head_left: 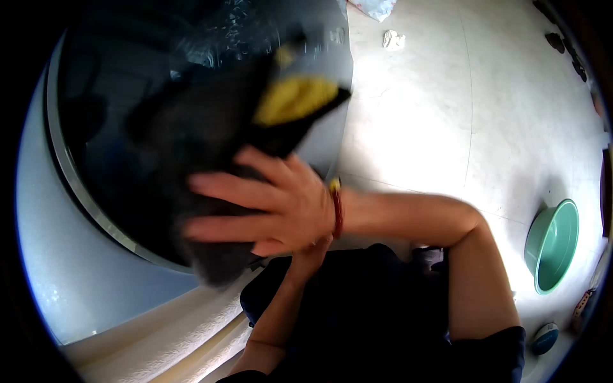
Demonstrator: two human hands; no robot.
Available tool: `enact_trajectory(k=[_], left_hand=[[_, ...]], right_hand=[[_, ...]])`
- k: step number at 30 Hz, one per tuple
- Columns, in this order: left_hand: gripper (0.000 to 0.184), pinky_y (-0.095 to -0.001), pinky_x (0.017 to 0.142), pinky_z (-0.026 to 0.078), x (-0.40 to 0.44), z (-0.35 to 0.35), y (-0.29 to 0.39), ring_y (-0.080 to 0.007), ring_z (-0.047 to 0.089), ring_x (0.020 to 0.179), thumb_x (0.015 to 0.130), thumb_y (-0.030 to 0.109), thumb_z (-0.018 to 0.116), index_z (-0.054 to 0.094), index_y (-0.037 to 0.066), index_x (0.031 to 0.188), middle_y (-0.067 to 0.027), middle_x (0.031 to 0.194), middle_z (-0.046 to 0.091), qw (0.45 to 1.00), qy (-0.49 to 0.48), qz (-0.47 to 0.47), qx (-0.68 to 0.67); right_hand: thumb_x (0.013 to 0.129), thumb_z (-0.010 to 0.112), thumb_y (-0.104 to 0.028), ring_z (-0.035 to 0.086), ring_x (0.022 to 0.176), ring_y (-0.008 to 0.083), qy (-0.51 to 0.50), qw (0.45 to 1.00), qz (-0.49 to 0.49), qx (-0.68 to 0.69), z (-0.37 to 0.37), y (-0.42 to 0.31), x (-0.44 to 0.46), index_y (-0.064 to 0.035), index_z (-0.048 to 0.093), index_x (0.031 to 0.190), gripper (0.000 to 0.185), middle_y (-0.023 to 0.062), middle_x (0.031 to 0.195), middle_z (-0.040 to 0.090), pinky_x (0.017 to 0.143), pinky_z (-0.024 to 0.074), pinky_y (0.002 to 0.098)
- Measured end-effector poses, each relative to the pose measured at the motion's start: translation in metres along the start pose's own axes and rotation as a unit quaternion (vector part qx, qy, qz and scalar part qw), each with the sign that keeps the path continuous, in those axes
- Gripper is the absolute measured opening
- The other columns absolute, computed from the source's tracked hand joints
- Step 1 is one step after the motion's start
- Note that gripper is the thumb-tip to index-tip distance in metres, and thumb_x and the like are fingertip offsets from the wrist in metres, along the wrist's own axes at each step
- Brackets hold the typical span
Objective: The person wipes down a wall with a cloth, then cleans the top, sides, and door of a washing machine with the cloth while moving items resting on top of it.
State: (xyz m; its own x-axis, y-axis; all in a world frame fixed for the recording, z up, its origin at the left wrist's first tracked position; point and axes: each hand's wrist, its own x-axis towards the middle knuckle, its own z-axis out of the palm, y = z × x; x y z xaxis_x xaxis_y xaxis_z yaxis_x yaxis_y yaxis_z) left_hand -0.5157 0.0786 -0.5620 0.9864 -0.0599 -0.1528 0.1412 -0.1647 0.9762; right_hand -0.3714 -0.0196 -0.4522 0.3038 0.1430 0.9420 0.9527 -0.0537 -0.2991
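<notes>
My right hand (274,204) lies across a dark grey cloth (220,265), palm down with its fingers stretched and spread. Motion blurs the cloth and fingertips. A yellow patch with a black edge (297,99) shows above the hand and seems to belong to the same cloth. A red band (338,214) circles my right wrist. My left hand (311,255) is mostly covered by the right one, so its fingers do not show. Both hands are over a glossy dark round surface (128,191) with a silver rim, set in a pale blue panel (64,287).
On the pale floor (408,127) to the right stands a green basin (552,246). A crumpled white piece (394,40) and a plastic bag (377,7) lie at the top. A small blue and white container (546,338) sits lower right. Cream fabric (172,345) hangs below the panel.
</notes>
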Motion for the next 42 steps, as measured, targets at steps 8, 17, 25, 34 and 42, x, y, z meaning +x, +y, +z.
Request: enact_trajectory(k=[8, 17, 25, 34, 42], left_hand=[[0.062, -0.0314, 0.101, 0.043, -0.007, -0.004, 0.002, -0.0203, 0.056, 0.123, 0.096, 0.002, 0.054, 0.029, 0.002, 0.152, -0.0174, 0.154, 0.035, 0.993, -0.018, -0.053, -0.100], [0.056, -0.0294, 0.099, 0.044, -0.018, -0.016, -0.023, -0.0188, 0.057, 0.120, 0.098, 0.010, 0.056, 0.034, 0.001, 0.149, -0.0148, 0.149, 0.041, 0.992, -0.006, -0.082, -0.100], [0.042, -0.0300, 0.092, 0.048, -0.022, -0.006, -0.077, -0.0166, 0.060, 0.107, 0.100, 0.024, 0.057, 0.046, 0.003, 0.135, -0.0076, 0.119, 0.061, 0.982, 0.075, 0.015, -0.173], [0.021, -0.0283, 0.079, 0.045, -0.025, -0.006, -0.043, -0.0101, 0.056, 0.092, 0.097, 0.012, 0.057, 0.058, 0.008, 0.117, -0.0007, 0.107, 0.061, 0.957, 0.084, -0.133, -0.242], [0.041, -0.0300, 0.093, 0.048, -0.039, -0.021, -0.042, -0.0148, 0.059, 0.111, 0.099, 0.023, 0.057, 0.050, 0.007, 0.136, -0.0026, 0.127, 0.058, 0.935, -0.010, -0.094, -0.341]], right_hand=[[0.098, 0.039, -0.033, 0.042, 0.128, 0.0462, 0.193, 0.971, 0.129, -0.055, -0.038, 0.179, 0.106, 0.0055, 0.043, 0.136, 0.054, 0.0305, 0.137, 0.045, 0.110, 0.0334, 0.0433], [0.103, 0.040, -0.035, 0.049, 0.111, 0.0475, 0.083, 0.795, 0.596, -0.073, 0.038, 0.041, -0.127, 0.0050, 0.043, 0.117, 0.043, 0.0323, 0.110, 0.053, 0.100, 0.0356, 0.0488], [0.086, 0.064, -0.023, 0.062, 0.090, 0.0438, -0.219, 0.918, 0.326, 0.065, 0.009, -0.068, -0.094, -0.0019, 0.052, 0.104, 0.030, 0.0237, 0.098, 0.062, 0.073, 0.0513, 0.0488], [0.079, 0.068, -0.025, 0.068, 0.078, 0.0288, -0.191, 0.930, 0.314, 0.029, -0.019, -0.053, -0.062, -0.0068, 0.062, 0.092, 0.023, 0.0104, 0.085, 0.066, 0.062, 0.0539, 0.0410], [0.083, 0.066, -0.024, 0.066, 0.066, 0.0343, -0.185, 0.868, 0.460, 0.025, -0.009, -0.019, -0.084, -0.0066, 0.063, 0.088, 0.019, 0.0142, 0.077, 0.067, 0.056, 0.0521, 0.0426]])
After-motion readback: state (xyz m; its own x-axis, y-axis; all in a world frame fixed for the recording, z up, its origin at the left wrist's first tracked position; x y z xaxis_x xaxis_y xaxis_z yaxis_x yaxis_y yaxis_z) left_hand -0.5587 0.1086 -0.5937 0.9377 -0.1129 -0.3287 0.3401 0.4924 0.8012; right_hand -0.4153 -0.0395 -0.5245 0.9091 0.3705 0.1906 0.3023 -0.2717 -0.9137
